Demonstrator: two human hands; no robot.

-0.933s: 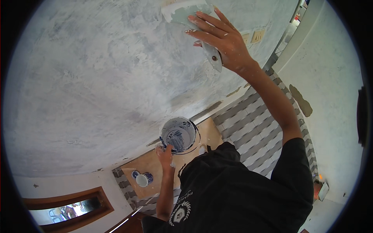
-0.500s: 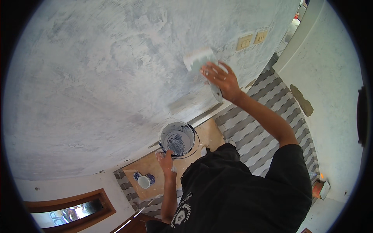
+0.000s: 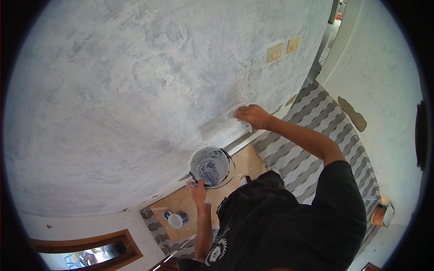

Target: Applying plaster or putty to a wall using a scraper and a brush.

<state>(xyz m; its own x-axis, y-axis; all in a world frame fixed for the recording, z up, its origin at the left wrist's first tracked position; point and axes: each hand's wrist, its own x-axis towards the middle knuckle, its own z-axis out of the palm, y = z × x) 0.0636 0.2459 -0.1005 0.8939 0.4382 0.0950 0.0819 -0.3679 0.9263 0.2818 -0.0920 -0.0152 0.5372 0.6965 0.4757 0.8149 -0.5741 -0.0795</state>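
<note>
My right hand (image 3: pixel 254 116) grips a wide, pale paintbrush (image 3: pixel 233 109) against the mottled white-grey wall (image 3: pixel 135 81), low down near the baseboard; its bristles are partly hidden behind my fingers. My left hand (image 3: pixel 197 194), smeared with white paint, holds a bucket (image 3: pixel 209 160) by its rim. The bucket has pale contents at the bottom, with dark blue streaks inside and on the rim. Below it, beside my left forearm, two small paint tins (image 3: pixel 178 220), blue and white, stand on a tan board (image 3: pixel 165 232) on the floor.
Two cream socket plates (image 3: pixel 275 53) are on the wall above my right hand. A grey checked tile floor (image 3: pixel 300 153) runs along to a side wall (image 3: pixel 384 72) with a flaked patch. A wood-framed glass opening (image 3: pixel 86 253) is at lower left, an orange container (image 3: pixel 378 217) at right.
My right hand with the brush has swept down the wall from near the socket plates to just above the baseboard. My left hand and bucket sit slightly lower and further right in view.
</note>
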